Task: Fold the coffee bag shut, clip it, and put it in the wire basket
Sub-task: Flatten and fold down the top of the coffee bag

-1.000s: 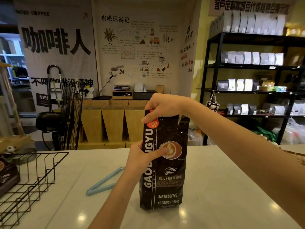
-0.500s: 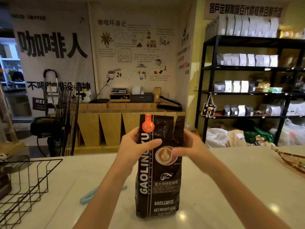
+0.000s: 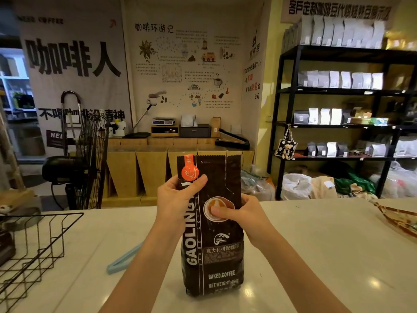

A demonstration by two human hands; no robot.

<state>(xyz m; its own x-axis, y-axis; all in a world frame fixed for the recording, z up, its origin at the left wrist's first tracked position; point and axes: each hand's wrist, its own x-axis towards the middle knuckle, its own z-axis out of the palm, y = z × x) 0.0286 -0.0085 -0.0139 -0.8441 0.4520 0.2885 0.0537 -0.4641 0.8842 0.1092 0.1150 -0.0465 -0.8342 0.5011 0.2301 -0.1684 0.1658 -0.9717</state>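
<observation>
A tall black coffee bag [image 3: 213, 251] stands upright on the white counter [image 3: 316, 256], its top straight and unfolded. My left hand [image 3: 176, 199] grips the bag's upper left edge, thumb across the front below the orange label. My right hand [image 3: 243, 214] holds the right side at mid height, thumb pressed on the cup picture. A light blue clip [image 3: 123, 262] lies flat on the counter left of the bag, partly hidden by my left forearm. The black wire basket [image 3: 42, 242] sits at the counter's left edge.
A dark bag [image 3: 5, 245] lies inside the basket at the far left. A patterned tray [image 3: 399, 220] pokes in at the counter's right edge. Behind the counter are a floor fan [image 3: 88, 161], wooden bins and a black shelf [image 3: 338, 123] of coffee bags.
My right hand came off the bag's top and dropped to its right side. My left hand slid up to the upper left edge. The bag's top now stands straight.
</observation>
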